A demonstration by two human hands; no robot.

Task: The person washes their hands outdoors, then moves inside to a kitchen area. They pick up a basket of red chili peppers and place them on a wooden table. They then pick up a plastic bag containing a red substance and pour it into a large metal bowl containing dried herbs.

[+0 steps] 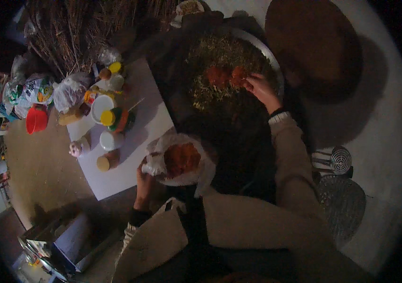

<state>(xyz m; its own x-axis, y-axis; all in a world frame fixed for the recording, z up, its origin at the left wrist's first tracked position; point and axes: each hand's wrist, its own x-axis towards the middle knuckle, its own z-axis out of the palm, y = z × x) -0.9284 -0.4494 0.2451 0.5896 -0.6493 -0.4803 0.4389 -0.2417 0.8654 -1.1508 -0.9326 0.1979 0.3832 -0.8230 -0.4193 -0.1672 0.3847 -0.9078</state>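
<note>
My left hand grips the side of an open white plastic bag near my body. Inside the bag lies a mass of red-orange powder. My right hand reaches over a large round pan filled with chopped green leaves. Its fingers are closed at the edge of a red heap; whether they pinch the powder or a small spoon is too dark to tell. Another red patch rests on the leaves, just left of those fingertips.
Left of the pan stands a white table with white tubs, yellow-lidded jars and a plastic bag. Dry sticks are piled behind. A large round brown lid, a skimmer and a woven mat are at right.
</note>
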